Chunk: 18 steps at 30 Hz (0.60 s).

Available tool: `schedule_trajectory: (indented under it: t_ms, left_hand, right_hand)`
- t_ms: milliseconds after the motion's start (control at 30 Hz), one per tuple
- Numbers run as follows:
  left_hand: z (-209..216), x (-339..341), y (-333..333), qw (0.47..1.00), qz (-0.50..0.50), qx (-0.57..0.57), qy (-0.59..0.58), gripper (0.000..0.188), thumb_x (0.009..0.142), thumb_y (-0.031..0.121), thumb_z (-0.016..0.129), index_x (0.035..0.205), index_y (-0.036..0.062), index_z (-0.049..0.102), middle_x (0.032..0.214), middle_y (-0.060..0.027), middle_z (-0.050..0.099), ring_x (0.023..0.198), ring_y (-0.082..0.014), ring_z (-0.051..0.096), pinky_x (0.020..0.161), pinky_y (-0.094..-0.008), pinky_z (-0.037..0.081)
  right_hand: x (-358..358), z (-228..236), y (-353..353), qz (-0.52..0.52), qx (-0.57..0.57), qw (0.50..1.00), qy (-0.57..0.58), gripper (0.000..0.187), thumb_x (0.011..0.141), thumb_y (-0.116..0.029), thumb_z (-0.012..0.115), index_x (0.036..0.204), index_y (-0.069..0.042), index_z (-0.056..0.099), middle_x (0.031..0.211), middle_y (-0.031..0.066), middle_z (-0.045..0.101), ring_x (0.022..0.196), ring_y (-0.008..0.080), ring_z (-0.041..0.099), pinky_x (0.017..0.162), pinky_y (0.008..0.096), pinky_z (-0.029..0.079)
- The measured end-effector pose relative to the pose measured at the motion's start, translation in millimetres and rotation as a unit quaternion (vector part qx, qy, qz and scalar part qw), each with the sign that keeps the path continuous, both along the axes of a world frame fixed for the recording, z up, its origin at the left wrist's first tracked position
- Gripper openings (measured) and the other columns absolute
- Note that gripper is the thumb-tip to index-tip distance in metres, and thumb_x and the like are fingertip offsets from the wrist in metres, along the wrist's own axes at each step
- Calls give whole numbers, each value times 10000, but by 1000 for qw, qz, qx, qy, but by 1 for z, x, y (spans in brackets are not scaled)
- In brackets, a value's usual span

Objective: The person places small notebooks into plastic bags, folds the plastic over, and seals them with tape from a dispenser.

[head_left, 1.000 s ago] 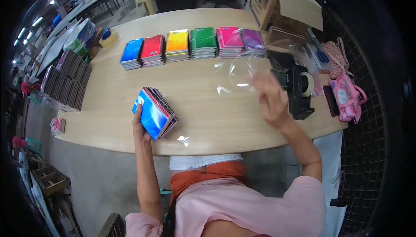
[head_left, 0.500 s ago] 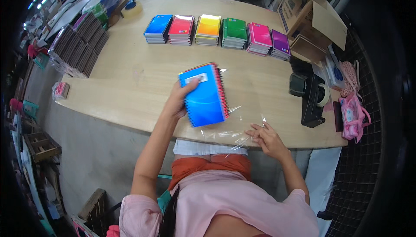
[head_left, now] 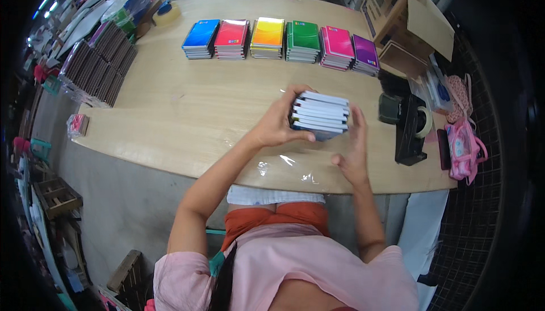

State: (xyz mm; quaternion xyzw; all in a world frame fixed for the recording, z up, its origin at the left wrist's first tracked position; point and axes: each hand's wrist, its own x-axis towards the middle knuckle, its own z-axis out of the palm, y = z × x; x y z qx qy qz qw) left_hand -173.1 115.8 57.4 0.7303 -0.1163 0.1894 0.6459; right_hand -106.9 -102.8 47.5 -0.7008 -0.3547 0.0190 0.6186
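Bundles of dark notebooks are lying in wrapped rows at the far left of the wooden table, with a small pink packet sitting near the front edge below them. Six stacks of coloured notebooks are standing in a line along the back, running blue, red, yellow, green, pink and purple. Nearer the person, the left hand is gripping a stack of notebooks from its left side, thumb underneath and fingers curled over the top, while the stack is being held edge-on just above the table. A clear plastic sheet is lying flat on the table right below it. The right hand is pressing flat against the stack's right end, fingers straight and together. Further right, a black tape dispenser is sitting beside an open cardboard box, and a pink pouch is resting at the table's edge.
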Motion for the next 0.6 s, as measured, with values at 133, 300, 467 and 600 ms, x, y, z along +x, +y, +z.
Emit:
schedule_trajectory:
  t_ms: [133, 300, 467, 600]
  left_hand:
    - [-38, 7, -33, 996, -5, -91, 17, 1318, 466, 497, 956, 1484, 45, 252, 1408, -169, 440, 1333, -289, 421, 1127, -396, 313]
    - [-55, 11, -34, 997, 70, -13, -31, 1342, 533, 583, 900, 1512, 9, 184, 1433, -187, 409, 1359, -309, 387, 1139, -377, 287]
    - [-59, 3, -51, 994, 74, -75, -12, 1228, 605, 649, 832, 1476, -20, 283, 1329, -195, 519, 1217, -315, 535, 1056, -384, 396]
    - [-75, 3, -40, 993, 113, 16, 11, 1150, 670, 716, 744, 1448, -26, 336, 1291, -208, 556, 1146, -317, 588, 983, -387, 453]
  right_hand:
    - [11, -46, 30, -4, 121, 987, 106, 1205, 564, -626, 837, 1467, -13, 327, 1433, 153, 436, 1301, 259, 473, 1077, 371, 399]
    - [6, -53, 37, -50, 120, 990, 60, 1250, 520, -686, 802, 1455, 5, 341, 1309, 110, 506, 1212, 223, 524, 1032, 350, 435]
    - [7, -61, 31, -90, 149, 985, 17, 1232, 502, -734, 788, 1399, 17, 400, 1171, 77, 548, 1098, 201, 568, 969, 341, 465]
    - [-3, -56, 38, -79, 178, 980, 49, 1146, 532, -748, 786, 1328, 6, 452, 1123, 71, 556, 1048, 195, 582, 937, 342, 478]
